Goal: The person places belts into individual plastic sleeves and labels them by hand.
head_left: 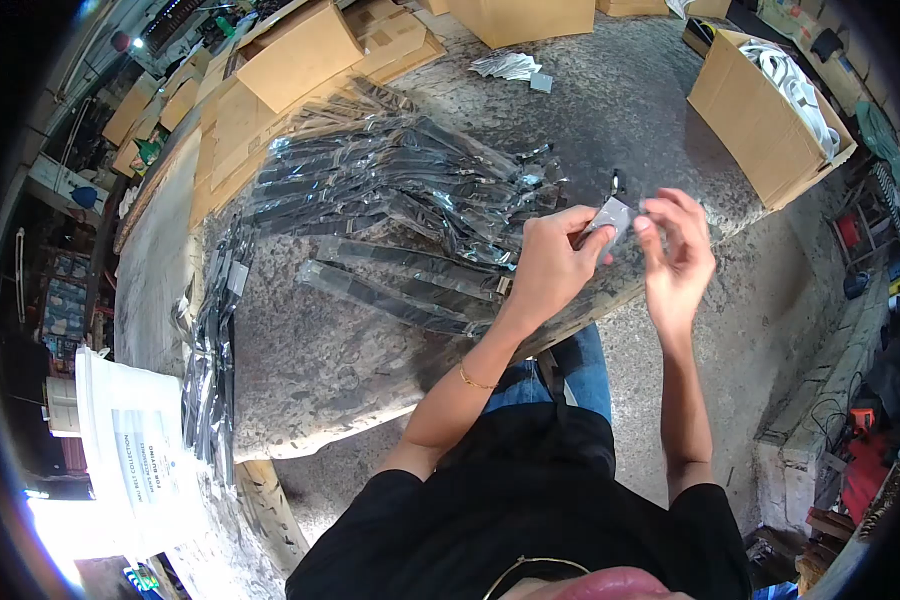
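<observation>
My left hand (552, 262) is closed, with a small grey square tag (611, 214) pinched between thumb and fingers near the table edge. My right hand (680, 252) is just to the right of the tag, fingers curved and apart, slightly blurred, with nothing visible in them. Behind the tag lies a small dark piece with a shiny metal part (617, 183), too small to make out. To the left, a heap of black belts in clear plastic sleeves (370, 180) covers much of the table. Nearer me are a few separate sleeved belts (400, 290).
More sleeved belts (210, 340) hang over the table's left edge beside a white bucket (135, 450) with a printed label. White and grey tags (508, 66) lie at the back. An open carton (735, 120) of white strips stands right; other cartons (300, 50) line the far left.
</observation>
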A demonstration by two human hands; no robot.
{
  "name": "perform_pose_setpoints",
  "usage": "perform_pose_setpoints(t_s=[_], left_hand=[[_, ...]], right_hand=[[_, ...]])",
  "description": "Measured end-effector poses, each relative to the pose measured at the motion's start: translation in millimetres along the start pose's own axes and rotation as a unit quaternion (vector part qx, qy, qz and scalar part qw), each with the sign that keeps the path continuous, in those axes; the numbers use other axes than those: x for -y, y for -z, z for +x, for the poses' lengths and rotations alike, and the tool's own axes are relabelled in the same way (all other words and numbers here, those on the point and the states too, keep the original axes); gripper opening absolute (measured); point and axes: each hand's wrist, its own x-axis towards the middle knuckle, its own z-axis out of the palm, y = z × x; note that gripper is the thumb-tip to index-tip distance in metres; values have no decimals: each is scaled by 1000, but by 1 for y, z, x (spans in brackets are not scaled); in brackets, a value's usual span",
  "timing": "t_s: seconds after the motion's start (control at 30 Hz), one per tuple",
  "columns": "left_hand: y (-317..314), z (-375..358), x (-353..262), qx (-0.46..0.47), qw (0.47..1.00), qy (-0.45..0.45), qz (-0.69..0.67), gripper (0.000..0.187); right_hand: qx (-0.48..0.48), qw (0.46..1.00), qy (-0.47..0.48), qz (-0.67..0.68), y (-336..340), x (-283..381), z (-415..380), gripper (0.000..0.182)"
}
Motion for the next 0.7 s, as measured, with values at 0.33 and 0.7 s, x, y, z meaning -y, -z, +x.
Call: perform_pose_setpoints(t_s=[0.33, 0.7], left_hand=[[-11, -19, -11, -123, 962, -118, 213, 21], [-14, -24, -17, -109, 941, -129, 295, 19]], right_hand=[[49, 963, 165, -206, -6, 20, 6, 13], [160, 932, 243, -215, 8, 21, 27, 14]])
